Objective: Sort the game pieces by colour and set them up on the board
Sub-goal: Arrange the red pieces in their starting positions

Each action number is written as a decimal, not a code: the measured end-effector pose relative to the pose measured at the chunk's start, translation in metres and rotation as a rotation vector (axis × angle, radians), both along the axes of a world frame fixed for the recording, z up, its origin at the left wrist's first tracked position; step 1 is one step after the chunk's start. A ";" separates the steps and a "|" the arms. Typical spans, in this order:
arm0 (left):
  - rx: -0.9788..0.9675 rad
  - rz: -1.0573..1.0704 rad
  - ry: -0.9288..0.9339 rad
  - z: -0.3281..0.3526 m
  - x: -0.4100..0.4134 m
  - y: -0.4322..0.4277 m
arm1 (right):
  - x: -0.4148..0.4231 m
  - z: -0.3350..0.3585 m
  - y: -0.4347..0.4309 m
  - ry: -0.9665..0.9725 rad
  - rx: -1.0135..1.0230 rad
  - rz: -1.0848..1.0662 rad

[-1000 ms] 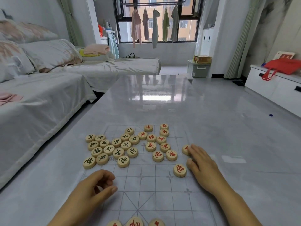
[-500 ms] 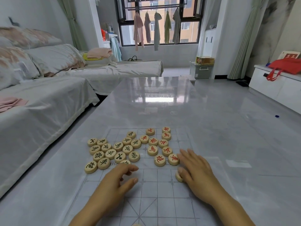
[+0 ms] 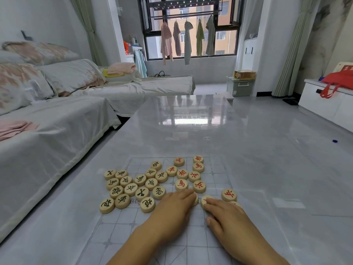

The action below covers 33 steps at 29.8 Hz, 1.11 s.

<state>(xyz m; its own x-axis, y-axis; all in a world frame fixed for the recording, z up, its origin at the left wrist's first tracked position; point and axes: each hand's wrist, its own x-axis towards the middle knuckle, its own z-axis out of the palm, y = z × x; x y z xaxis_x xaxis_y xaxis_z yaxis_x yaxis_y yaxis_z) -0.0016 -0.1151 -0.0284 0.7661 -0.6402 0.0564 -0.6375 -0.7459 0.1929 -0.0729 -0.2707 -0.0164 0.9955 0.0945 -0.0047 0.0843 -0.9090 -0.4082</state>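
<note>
Left hand (image 3: 175, 207) flat, fingers straight, pressing a half-hidden piece (image 3: 196, 200). Right hand (image 3: 227, 220) likewise, fingertip on another piece (image 3: 205, 200). Black-marked pieces (image 3: 131, 189) cluster at the board (image 3: 191, 243)'s left, red-marked pieces (image 3: 182, 174) right.

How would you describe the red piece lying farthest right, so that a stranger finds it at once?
On the glossy grey table, find the faint grid board at the near end. Just beyond the right hand lies the red-marked piece. Unlike the other face-up red ones, clustered further left, it lies apart at the board's right edge.
</note>
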 end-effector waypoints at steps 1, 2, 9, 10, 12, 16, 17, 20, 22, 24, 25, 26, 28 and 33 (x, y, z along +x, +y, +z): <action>0.039 -0.015 -0.019 0.001 -0.002 -0.001 | 0.000 0.000 0.000 0.003 0.001 0.002; 0.076 -0.041 -0.042 0.002 -0.004 0.000 | 0.001 0.001 0.000 0.008 0.007 0.001; -0.118 0.065 -0.129 0.013 0.031 0.009 | 0.001 0.003 0.003 -0.017 0.063 -0.033; -0.130 0.111 -0.137 0.014 0.044 0.006 | 0.001 0.002 0.003 -0.016 0.070 -0.035; -0.079 0.162 -0.119 0.016 0.070 -0.001 | 0.002 0.002 0.003 -0.007 0.083 -0.042; 0.190 0.102 0.002 0.022 0.101 -0.014 | 0.003 0.002 0.002 -0.009 0.104 -0.036; 0.238 0.066 -0.013 0.022 0.105 -0.016 | 0.003 0.003 0.001 -0.008 0.110 -0.033; 0.254 0.024 -0.105 0.026 0.105 -0.015 | 0.003 0.005 0.001 -0.023 0.124 -0.041; 0.106 0.068 -0.069 0.033 0.092 -0.013 | 0.001 0.007 0.000 -0.091 0.146 -0.093; -0.118 0.060 0.028 0.039 0.064 -0.013 | 0.000 0.008 0.001 -0.150 0.232 -0.178; -0.203 0.001 0.055 0.039 0.046 -0.015 | 0.000 0.008 0.001 -0.159 0.324 -0.225; -0.254 -0.079 0.053 0.038 0.029 -0.019 | 0.001 0.007 0.001 -0.158 0.435 -0.273; -0.300 -0.186 0.056 0.031 0.007 -0.028 | 0.001 0.006 -0.002 -0.137 0.612 -0.348; -0.415 -0.145 0.258 0.032 0.005 -0.048 | 0.002 0.003 -0.017 -0.101 0.734 -0.415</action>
<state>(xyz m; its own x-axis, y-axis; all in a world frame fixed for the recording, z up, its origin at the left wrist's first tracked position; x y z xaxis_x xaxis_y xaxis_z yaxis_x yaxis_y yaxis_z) 0.0036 -0.1627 0.0033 0.6938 -0.7046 0.1491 -0.6209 -0.4803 0.6194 -0.0710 -0.2875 -0.0137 0.9425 -0.3342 0.0058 -0.1298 -0.3819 -0.9151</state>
